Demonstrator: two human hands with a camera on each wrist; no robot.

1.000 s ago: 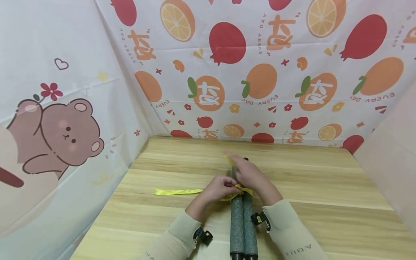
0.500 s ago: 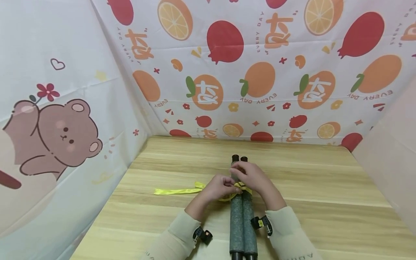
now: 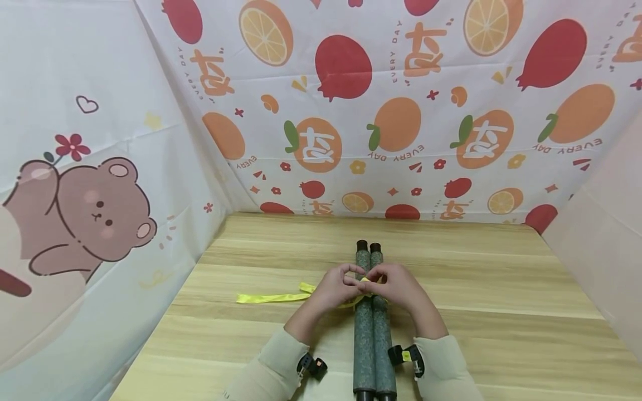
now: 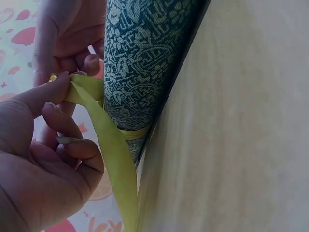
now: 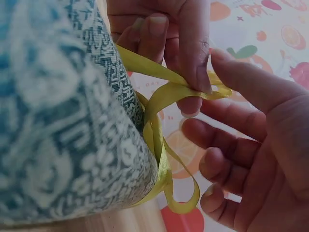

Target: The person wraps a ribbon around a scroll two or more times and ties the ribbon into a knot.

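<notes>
Two rolled scrolls [image 3: 364,340] in patterned teal fabric lie side by side, their dark knobs showing at both ends. A yellow ribbon [image 3: 273,298] passes around them, with a long tail stretched out to the left. Above the scrolls my left hand [image 3: 328,287] pinches a gathered part of the ribbon [image 4: 113,159] between thumb and forefinger. Meeting it from the other side, my right hand [image 3: 398,287] has thumb and forefinger at the small ribbon loop [image 5: 222,91]; its other fingers [image 5: 219,166] are loosely bent. Where the ribbon crosses, the hands partly hide it.
The scrolls lie lengthwise on a wood-grain table [image 3: 501,289]. Behind it hangs a fruit-print cloth [image 3: 346,139], and a bear-print cloth [image 3: 105,206] stands on the left. Small dark wrist cameras [image 3: 312,366] sit at both sleeves.
My right hand has come back from the scrolls' far end to the left hand at the ribbon. The far knobs show again. The left hand stays about in place, still pinching.
</notes>
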